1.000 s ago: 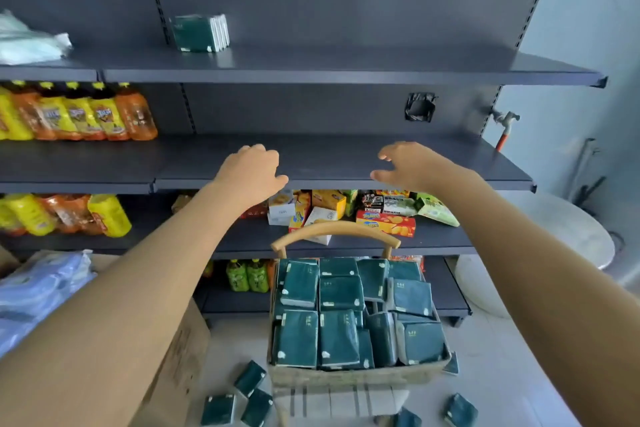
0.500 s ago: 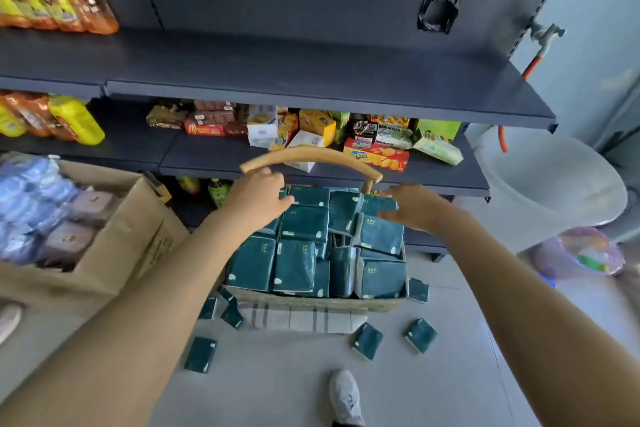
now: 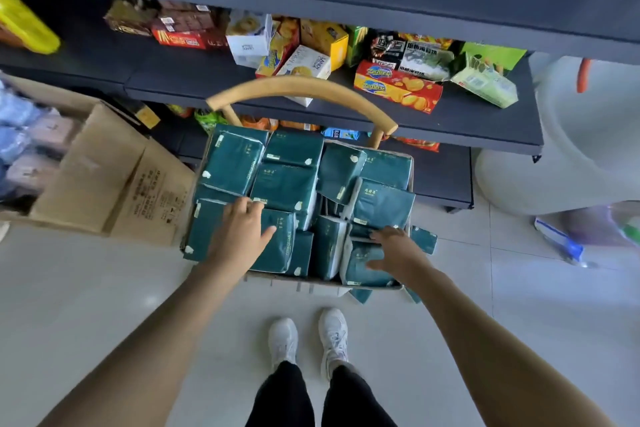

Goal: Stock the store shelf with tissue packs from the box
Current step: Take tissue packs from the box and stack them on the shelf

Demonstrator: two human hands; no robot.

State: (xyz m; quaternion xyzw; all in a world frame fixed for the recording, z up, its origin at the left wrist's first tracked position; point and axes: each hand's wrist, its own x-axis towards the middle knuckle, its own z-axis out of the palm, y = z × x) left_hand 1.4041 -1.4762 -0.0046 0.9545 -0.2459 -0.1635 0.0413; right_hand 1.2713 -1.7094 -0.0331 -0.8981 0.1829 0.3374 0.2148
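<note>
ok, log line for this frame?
phase: pick from box | left hand: open, on near-left tissue pack | right hand: open, on near-right tissue pack | lifted: none

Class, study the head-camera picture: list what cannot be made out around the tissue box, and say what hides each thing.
1. Head view: how many packs lie deeper in the box; the top tissue packs cover them.
2. Head view: whether the left hand grips the pack under it; its back hides the fingertips.
3. Head view: blue and pink bundles, blurred and cut by the left edge.
</note>
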